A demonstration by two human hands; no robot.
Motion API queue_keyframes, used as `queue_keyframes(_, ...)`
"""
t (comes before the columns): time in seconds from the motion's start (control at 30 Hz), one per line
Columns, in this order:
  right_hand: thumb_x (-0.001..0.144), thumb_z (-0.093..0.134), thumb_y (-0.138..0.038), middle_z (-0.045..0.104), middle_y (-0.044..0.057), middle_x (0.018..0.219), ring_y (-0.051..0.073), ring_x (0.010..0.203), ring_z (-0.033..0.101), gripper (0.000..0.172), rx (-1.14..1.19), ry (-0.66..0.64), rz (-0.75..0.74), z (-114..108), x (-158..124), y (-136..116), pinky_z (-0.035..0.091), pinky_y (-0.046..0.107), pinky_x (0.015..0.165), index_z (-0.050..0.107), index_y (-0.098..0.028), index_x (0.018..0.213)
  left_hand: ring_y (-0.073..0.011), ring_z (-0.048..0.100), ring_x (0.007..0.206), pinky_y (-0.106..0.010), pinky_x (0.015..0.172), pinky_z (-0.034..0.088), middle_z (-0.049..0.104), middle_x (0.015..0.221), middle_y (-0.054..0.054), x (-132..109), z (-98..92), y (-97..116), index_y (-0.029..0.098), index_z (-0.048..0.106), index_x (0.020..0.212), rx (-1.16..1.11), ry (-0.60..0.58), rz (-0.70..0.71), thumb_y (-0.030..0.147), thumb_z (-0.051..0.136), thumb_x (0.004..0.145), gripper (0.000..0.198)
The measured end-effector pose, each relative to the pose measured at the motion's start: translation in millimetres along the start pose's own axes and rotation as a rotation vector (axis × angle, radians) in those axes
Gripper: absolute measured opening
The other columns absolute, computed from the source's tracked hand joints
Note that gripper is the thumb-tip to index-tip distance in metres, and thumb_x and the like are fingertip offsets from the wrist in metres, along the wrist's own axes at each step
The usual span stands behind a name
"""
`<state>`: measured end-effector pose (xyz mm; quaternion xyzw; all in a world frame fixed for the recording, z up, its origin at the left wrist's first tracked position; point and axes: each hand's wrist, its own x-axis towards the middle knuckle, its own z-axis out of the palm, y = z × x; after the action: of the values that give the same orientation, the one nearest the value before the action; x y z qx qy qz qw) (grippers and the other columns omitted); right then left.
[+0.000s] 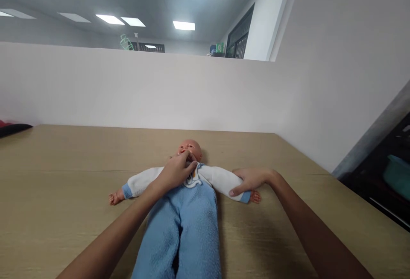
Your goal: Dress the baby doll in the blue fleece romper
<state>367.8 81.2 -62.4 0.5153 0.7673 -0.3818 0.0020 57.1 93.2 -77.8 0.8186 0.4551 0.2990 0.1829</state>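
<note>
A baby doll lies on its back on the wooden table, head away from me. It wears a blue fleece romper with white sleeves. My left hand rests on the doll's chest, fingers pinched together at the collar just under its chin. Over to the right, my right hand is wrapped around the doll's sleeve near the blue cuff. The doll's other arm stretches out to the left, untouched.
A white partition wall runs along the table's far edge and right side. Something dark with a red part lies at the far left edge. Dark shelving with a teal object sits to the right, beyond the table.
</note>
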Motion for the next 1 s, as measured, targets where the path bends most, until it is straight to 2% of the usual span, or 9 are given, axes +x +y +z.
queue_keyframes(0.17,0.08,0.081,-0.065,0.071,0.014,0.139,0.038,0.125,0.065,0.071,0.07,0.178,-0.146,15,17,-3,0.051,0.045,0.104,0.07,-0.021,0.134,-0.0267,0.072,0.111,-0.036,0.093,0.056,0.079,0.115,-0.007,3,9.6,-5,0.024,0.069,0.104,-0.186,-0.01,-0.001,0.039,0.067,0.095,0.018)
queue_keyframes(0.23,0.091,0.074,-0.055,0.064,0.011,0.15,0.035,0.137,0.058,0.062,0.182,0.298,-0.295,26,29,-9,0.043,0.048,0.116,0.063,-0.025,0.144,-0.0266,0.073,0.11,-0.036,0.094,0.057,0.079,0.115,-0.007,4,13.2,-6,0.023,0.069,0.105,-0.23,0.005,-0.007,0.04,0.07,0.093,0.021)
queue_keyframes(0.3,0.095,0.068,-0.043,0.068,0.008,0.145,0.032,0.136,0.059,0.044,0.27,0.385,-0.414,39,44,-16,0.039,0.046,0.118,0.068,-0.027,0.136,-0.0267,0.073,0.108,-0.036,0.093,0.058,0.08,0.114,-0.007,4,16.0,-7,0.023,0.069,0.107,-0.257,0.022,-0.013,0.041,0.072,0.092,0.023)
queue_keyframes(0.4,0.093,0.068,-0.038,0.076,0.006,0.12,0.029,0.116,0.067,0.026,0.343,0.467,-0.422,52,66,-21,0.045,0.043,0.107,0.074,-0.025,0.114,-0.0267,0.074,0.103,-0.037,0.09,0.059,0.08,0.109,-0.007,5,19.2,-7,0.023,0.068,0.109,-0.267,0.047,-0.023,0.042,0.073,0.092,0.026)
queue_keyframes(0.53,0.087,0.071,-0.05,0.067,0.001,0.089,0.023,0.083,0.06,0.029,0.477,0.561,-0.322,54,84,-15,0.045,0.038,0.082,0.065,-0.023,0.094,-0.0284,0.072,0.107,-0.041,0.094,0.056,0.079,0.111,-0.009,6,19.5,-5,0.023,0.065,0.107,-0.21,0.073,-0.022,0.04,0.068,0.094,0.022)
queue_keyframes(0.63,0.082,0.07,-0.049,0.059,-0.001,0.084,0.022,0.084,0.054,0.028,0.593,0.527,-0.301,51,86,-10,0.042,0.035,0.079,0.058,-0.024,0.084,-0.0321,0.068,0.111,-0.049,0.104,0.049,0.077,0.114,-0.01,6,8.9,-6,0.023,0.065,0.105,-0.121,0.06,-0.005,0.042,0.061,0.096,0.021)
queue_keyframes(0.73,0.079,0.072,-0.049,0.056,-0.002,0.082,0.021,0.081,0.052,0.03,0.69,0.396,-0.27,49,81,-7,0.04,0.034,0.075,0.057,-0.024,0.083,-0.0347,0.066,0.105,-0.052,0.103,0.046,0.077,0.103,-0.01,6,-13.7,-15,0.024,0.066,0.1,-0.052,0.003,0.001,0.047,0.057,0.096,0.025)
queue_keyframes(0.87,0.074,0.084,-0.059,0.063,0.0,0.091,0.02,0.082,0.055,0.048,0.741,0.245,-0.256,47,72,3,0.042,0.033,0.074,0.062,-0.023,0.097,-0.0344,0.066,0.104,-0.047,0.095,0.051,0.076,0.103,-0.012,5,-46.8,-37,0.023,0.069,0.094,-0.045,-0.12,-0.037,0.049,0.055,0.091,0.029)
queue_keyframes(1.0,0.073,0.089,-0.064,0.069,0.002,0.101,0.02,0.09,0.06,0.056,0.713,0.145,-0.25,41,65,17,0.046,0.033,0.081,0.068,-0.022,0.104,-0.0293,0.07,0.105,-0.038,0.091,0.056,0.079,0.109,-0.006,3,-56.5,-57,0.025,0.073,0.102,-0.137,-0.324,-0.069,0.045,0.059,0.085,0.031)
